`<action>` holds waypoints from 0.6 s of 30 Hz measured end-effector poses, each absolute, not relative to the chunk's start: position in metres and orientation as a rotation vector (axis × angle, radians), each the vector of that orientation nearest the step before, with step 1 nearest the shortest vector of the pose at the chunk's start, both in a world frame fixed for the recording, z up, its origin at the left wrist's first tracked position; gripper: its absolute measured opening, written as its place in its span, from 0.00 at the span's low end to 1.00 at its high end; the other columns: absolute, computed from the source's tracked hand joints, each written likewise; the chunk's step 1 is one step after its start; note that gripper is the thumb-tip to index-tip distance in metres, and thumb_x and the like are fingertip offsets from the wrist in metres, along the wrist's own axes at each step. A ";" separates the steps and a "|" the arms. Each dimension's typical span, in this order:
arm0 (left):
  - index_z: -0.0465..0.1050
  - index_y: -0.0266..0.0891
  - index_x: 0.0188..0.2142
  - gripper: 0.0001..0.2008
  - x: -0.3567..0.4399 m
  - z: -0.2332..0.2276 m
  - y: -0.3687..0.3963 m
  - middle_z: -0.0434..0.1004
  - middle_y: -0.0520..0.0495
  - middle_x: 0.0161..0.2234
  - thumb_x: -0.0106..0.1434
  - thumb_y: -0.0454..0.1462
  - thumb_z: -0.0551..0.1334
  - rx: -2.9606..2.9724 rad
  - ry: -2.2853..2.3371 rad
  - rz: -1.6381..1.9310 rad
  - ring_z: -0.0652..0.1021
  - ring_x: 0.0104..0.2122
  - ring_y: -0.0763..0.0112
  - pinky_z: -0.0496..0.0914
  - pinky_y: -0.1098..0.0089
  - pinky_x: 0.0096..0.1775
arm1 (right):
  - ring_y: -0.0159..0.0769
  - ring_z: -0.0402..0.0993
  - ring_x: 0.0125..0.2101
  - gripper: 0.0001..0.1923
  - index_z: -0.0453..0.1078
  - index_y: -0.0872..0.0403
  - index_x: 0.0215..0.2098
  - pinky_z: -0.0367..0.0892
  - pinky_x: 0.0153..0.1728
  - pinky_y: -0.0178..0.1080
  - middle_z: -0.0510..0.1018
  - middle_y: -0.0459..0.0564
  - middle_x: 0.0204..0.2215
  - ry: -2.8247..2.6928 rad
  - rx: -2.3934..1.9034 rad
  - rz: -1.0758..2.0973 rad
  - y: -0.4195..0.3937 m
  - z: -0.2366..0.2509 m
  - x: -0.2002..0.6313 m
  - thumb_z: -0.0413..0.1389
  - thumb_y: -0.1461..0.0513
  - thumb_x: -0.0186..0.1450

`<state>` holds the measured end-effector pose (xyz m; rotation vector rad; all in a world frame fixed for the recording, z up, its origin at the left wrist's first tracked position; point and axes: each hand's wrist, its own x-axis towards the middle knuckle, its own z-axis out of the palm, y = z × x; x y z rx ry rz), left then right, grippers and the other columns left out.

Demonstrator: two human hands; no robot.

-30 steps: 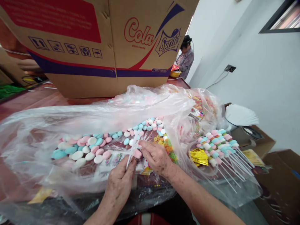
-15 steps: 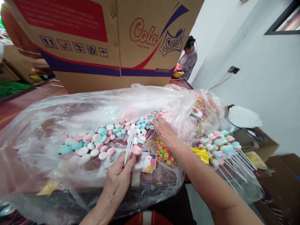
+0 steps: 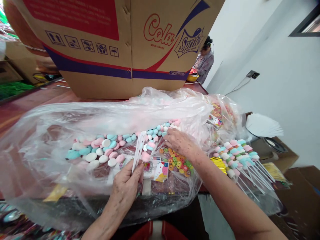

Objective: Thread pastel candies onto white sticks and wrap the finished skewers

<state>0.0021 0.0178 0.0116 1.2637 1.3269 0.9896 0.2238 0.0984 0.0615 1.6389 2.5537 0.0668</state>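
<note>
Head view: the left hand (image 3: 126, 186) pinches a small bundle of white sticks (image 3: 139, 150) between thumb and fingers, the sticks pointing up and away, with a pink marshmallow (image 3: 145, 156) on one of them just beside the thumb. The right hand (image 3: 180, 141) reaches deeper into the open clear plastic bag (image 3: 45, 133), fingers curled down onto the loose pastel marshmallows (image 3: 105, 150) (pink, blue and white) at the far end of the pile; whether it has one pinched I cannot tell. Just under the right wrist lies a packet of small coloured ring candies (image 3: 178, 163), and beside it a printed card (image 3: 161, 169).

The bag spreads across the near edge of the dark red table (image 3: 30, 103). Toward the right edge of the table lies a heap of finished marshmallow skewers (image 3: 237, 155), sticks fanning toward the near right corner, with a gold foil wrapper (image 3: 219, 162) touching them. Behind the bag, along the far edge, stands a large cardboard box (image 3: 130, 43) printed "Cola Sprite". Another person (image 3: 204, 61) stands well apart beyond the box.
</note>
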 end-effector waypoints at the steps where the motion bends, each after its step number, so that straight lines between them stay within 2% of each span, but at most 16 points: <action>1: 0.63 0.41 0.22 0.18 0.002 0.012 0.018 0.59 0.58 0.16 0.64 0.46 0.59 1.259 1.321 0.988 0.58 0.15 0.78 0.51 0.74 0.17 | 0.44 0.70 0.51 0.12 0.76 0.52 0.46 0.67 0.49 0.41 0.76 0.55 0.48 2.540 1.630 0.064 0.097 0.061 0.222 0.51 0.64 0.72; 6: 0.63 0.42 0.21 0.18 0.001 0.014 0.018 0.57 0.59 0.15 0.64 0.46 0.59 1.287 1.339 0.982 0.58 0.16 0.77 0.51 0.74 0.18 | 0.46 0.67 0.54 0.12 0.77 0.51 0.46 0.68 0.49 0.40 0.73 0.55 0.53 2.591 1.573 0.089 0.098 0.056 0.220 0.53 0.66 0.70; 10: 0.63 0.41 0.21 0.19 -0.001 0.010 0.019 0.57 0.59 0.15 0.65 0.46 0.58 1.332 1.349 0.979 0.59 0.16 0.76 0.52 0.74 0.19 | 0.41 0.69 0.53 0.15 0.73 0.50 0.51 0.66 0.52 0.38 0.73 0.54 0.52 2.632 1.526 -0.020 0.100 0.053 0.232 0.50 0.67 0.71; 14: 0.63 0.41 0.21 0.18 0.000 0.011 0.020 0.57 0.59 0.15 0.65 0.46 0.58 1.327 1.354 0.990 0.59 0.16 0.77 0.52 0.74 0.19 | 0.38 0.70 0.53 0.18 0.67 0.54 0.56 0.65 0.52 0.37 0.71 0.56 0.56 2.645 1.609 -0.101 0.102 0.050 0.242 0.51 0.69 0.70; 18: 0.63 0.41 0.21 0.18 0.000 0.013 0.018 0.57 0.59 0.15 0.65 0.46 0.58 1.341 1.351 0.989 0.59 0.16 0.77 0.52 0.75 0.19 | 0.40 0.73 0.48 0.11 0.69 0.54 0.51 0.66 0.48 0.39 0.74 0.56 0.51 2.577 1.738 -0.104 0.100 0.042 0.240 0.51 0.64 0.71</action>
